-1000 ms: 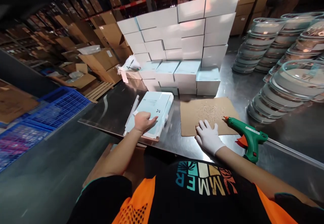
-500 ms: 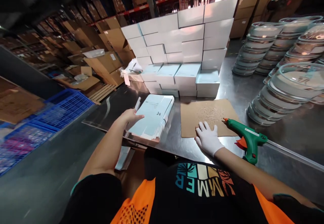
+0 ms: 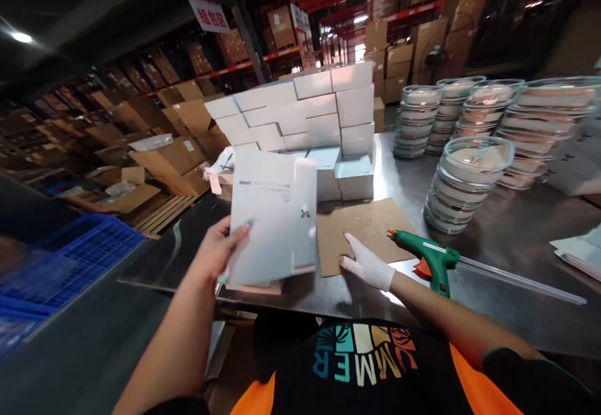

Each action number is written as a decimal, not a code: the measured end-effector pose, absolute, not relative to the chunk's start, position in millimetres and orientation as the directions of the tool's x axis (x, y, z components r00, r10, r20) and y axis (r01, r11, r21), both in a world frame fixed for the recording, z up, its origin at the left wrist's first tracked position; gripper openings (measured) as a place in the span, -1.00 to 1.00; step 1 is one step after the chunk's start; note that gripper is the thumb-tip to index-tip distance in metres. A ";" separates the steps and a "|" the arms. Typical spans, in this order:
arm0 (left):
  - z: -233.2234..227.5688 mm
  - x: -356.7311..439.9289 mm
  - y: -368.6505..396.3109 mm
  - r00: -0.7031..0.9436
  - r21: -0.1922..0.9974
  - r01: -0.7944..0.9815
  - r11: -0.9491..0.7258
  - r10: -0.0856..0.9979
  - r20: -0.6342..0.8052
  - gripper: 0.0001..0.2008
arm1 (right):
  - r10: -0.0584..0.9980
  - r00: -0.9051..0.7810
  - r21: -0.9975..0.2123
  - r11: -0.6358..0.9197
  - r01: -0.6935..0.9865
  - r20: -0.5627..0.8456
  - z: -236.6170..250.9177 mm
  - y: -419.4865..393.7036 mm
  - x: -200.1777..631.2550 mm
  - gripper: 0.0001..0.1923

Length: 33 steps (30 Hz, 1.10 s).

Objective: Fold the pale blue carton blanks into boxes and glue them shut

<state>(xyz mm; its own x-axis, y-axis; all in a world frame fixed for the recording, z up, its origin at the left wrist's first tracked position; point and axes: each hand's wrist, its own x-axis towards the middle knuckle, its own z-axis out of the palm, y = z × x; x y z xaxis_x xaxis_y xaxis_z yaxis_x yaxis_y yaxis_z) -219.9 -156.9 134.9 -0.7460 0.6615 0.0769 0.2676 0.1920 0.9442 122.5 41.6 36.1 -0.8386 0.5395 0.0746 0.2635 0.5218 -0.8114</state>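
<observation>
My bare left hand [image 3: 221,245] grips a pale flat-folded box [image 3: 275,215] by its left edge, thumb on the face. The box is raised and tilted toward me, with printed lines and a small black mark on it. Below it, the stack of flat boxes [image 3: 263,288] on the metal table is mostly hidden. My right hand [image 3: 369,265], in a white glove, is over the near part of a brown cardboard sheet [image 3: 335,240], fingers apart and holding nothing. Right of it lies a green glue gun [image 3: 429,255], its orange tip over small scraps on the cardboard.
A wall of white boxes [image 3: 291,111] stands at the back of the table. Stacks of clear round dishes [image 3: 462,183] rise on the right. A glue stick [image 3: 526,279] extends behind the gun. Blue crates [image 3: 89,258] and cartons [image 3: 159,164] are on the floor at left.
My left hand has lifted a flat-folded box off the stack and tilted it up. The right hand has turned from lying flat to fingers pointing left. The whole view has shifted.
</observation>
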 end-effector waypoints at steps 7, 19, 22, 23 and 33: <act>63.6 -100.4 -108.7 -0.096 0.989 -0.038 0.140 0.985 -0.143 0.23 | 0.716 -0.630 -0.951 0.182 -0.249 0.302 90.9 38.0 151.0 0.23; 36.3 -41.9 -50.5 -0.495 0.811 0.349 -0.470 0.642 0.585 0.24 | 0.700 -0.569 -0.902 0.333 -0.276 0.433 110.8 21.0 188.5 -0.04; 29.9 -43.7 -63.5 -0.399 0.731 0.497 -0.467 0.626 0.670 -0.17 | 0.718 -0.526 -0.888 0.333 -0.317 0.456 120.8 23.2 189.0 -0.20; 29.4 -42.0 -66.6 -0.386 0.705 0.527 -0.475 0.605 0.697 -0.23 | 0.742 -0.498 -0.890 0.327 -0.317 0.450 122.8 22.6 186.1 -0.28; 41.6 -30.7 -74.2 -0.236 0.441 0.737 -0.513 0.415 0.878 -0.46 | 0.777 -0.323 -0.836 0.539 -0.105 0.541 124.8 35.4 187.6 -0.38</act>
<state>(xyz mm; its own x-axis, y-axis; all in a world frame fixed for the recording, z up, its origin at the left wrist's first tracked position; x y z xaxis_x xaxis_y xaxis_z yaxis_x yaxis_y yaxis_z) -30.7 -74.2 41.6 -0.2362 0.4153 0.8785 0.7367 -0.5130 0.4406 187.6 35.4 124.8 -0.3226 0.7765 0.5413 -0.1053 0.5389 -0.8358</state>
